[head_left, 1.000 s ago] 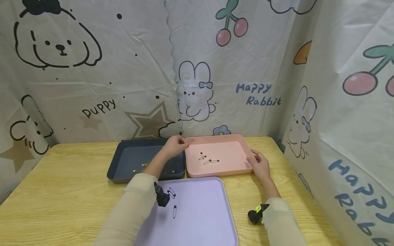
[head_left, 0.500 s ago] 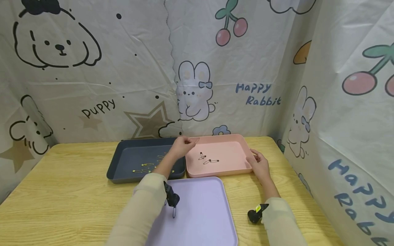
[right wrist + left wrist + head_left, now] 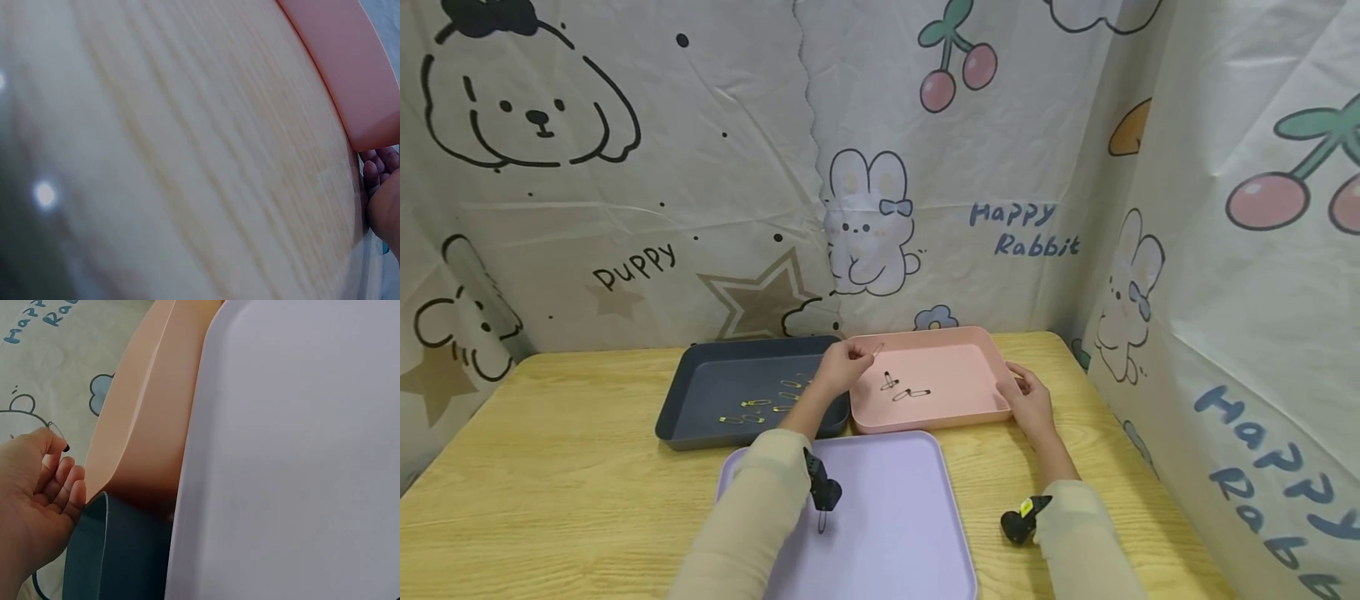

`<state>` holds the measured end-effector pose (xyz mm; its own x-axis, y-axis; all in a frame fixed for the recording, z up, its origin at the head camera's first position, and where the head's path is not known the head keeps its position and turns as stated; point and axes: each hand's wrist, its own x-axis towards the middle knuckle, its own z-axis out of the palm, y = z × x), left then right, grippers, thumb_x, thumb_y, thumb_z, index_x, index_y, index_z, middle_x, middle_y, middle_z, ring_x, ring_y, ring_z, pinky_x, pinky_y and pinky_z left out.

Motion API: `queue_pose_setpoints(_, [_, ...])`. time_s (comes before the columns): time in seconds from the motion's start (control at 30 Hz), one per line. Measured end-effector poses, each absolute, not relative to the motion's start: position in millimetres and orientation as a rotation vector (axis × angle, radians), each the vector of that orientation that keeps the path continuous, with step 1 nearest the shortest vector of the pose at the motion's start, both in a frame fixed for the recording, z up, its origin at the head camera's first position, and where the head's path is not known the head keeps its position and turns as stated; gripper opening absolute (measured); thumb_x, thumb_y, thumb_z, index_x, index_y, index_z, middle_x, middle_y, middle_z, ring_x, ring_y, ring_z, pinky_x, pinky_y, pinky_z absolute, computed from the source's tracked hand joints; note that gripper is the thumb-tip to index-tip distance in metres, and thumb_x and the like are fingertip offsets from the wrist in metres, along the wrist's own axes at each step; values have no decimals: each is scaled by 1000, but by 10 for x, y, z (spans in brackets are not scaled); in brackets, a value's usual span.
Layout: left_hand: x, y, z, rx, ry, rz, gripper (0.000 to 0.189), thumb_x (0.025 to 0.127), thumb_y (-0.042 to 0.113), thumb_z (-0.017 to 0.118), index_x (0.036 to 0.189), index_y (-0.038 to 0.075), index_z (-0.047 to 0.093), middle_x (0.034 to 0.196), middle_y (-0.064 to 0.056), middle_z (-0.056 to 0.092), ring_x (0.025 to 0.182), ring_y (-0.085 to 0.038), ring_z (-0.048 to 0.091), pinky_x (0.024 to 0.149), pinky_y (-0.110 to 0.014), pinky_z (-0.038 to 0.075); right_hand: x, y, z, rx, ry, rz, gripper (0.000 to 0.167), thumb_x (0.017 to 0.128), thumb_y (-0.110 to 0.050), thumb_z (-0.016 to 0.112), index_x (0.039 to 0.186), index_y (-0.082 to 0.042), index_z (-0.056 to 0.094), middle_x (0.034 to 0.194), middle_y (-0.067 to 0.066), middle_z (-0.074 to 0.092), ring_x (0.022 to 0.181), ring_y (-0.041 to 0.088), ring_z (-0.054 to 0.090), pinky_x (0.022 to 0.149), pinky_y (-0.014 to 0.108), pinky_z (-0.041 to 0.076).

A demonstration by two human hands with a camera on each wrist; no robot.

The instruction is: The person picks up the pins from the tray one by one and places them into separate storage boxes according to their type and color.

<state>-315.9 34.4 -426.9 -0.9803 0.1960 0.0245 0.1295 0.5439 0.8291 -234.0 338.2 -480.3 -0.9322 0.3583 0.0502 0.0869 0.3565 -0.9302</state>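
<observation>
My left hand (image 3: 844, 368) pinches a safety pin (image 3: 878, 349) between thumb and fingertips, over the left end of the pink tray (image 3: 958, 362). In the left wrist view the pin's black head (image 3: 66, 448) pokes out past the fingers. Several black-headed safety pins (image 3: 913, 394) lie on the pink tray's floor. My right hand (image 3: 1032, 406) holds that tray by its right wall, thumb at the rim; the right wrist view has only part of this hand (image 3: 384, 181), beside the tray's corner.
Left of the pink tray stands a dark blue-grey tray (image 3: 703, 379) with several yellow-headed safety pins (image 3: 756, 403). A lavender tray (image 3: 895, 508) lies nearer, bearing a safety pin (image 3: 822, 523) partly hidden by the left wrist camera. A printed cloth (image 3: 760, 167) hangs behind the table.
My left hand has moved right from the dark tray's edge toward the pink tray, still pinching the safety pin. My right hand keeps its place on the pink tray.
</observation>
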Motion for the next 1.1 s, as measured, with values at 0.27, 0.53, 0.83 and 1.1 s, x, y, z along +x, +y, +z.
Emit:
queue_pose_setpoints(0.27, [-3174, 373, -4322, 153, 2736, 1514, 15, 86, 14, 58, 91, 1, 64, 86, -8, 60, 73, -17, 53, 60, -23, 43, -2345, 3388, -4828, -411, -2373, 1608, 48, 93, -26, 56, 138, -12, 45, 127, 20, 51, 109, 20, 47, 73, 7, 39])
queue_pose_setpoints(0.53, [-3180, 373, -4331, 20, 2743, 1584, 14, 86, 14, 59, 89, 0, 63, 81, -7, 57, 72, -17, 52, 58, -23, 42, -2353, 3397, -4840, -432, -2379, 1619, 47, 93, -27, 56, 138, -15, 46, 125, 17, 51, 108, 20, 47, 72, 8, 40])
queue_pose_setpoints(0.83, [-3174, 370, -4312, 15, 2771, 1548, 15, 85, 13, 58, 89, 0, 65, 81, -8, 60, 72, -17, 54, 58, -24, 44, -2332, 3375, -4800, -417, -2386, 1580, 48, 94, -25, 56, 138, -11, 45, 126, 20, 52, 109, 21, 49, 73, 7, 39])
queue_pose_setpoints(1.1, [-3180, 401, -4306, 73, 2848, 1378, 8, 84, 11, 59, 82, 4, 62, 74, -4, 55, 65, -15, 50, 53, -21, 38, -2328, 3386, -4806, -392, -2365, 1618, 48, 94, -24, 56, 138, -11, 45, 130, 21, 51, 117, 27, 48, 74, 4, 37])
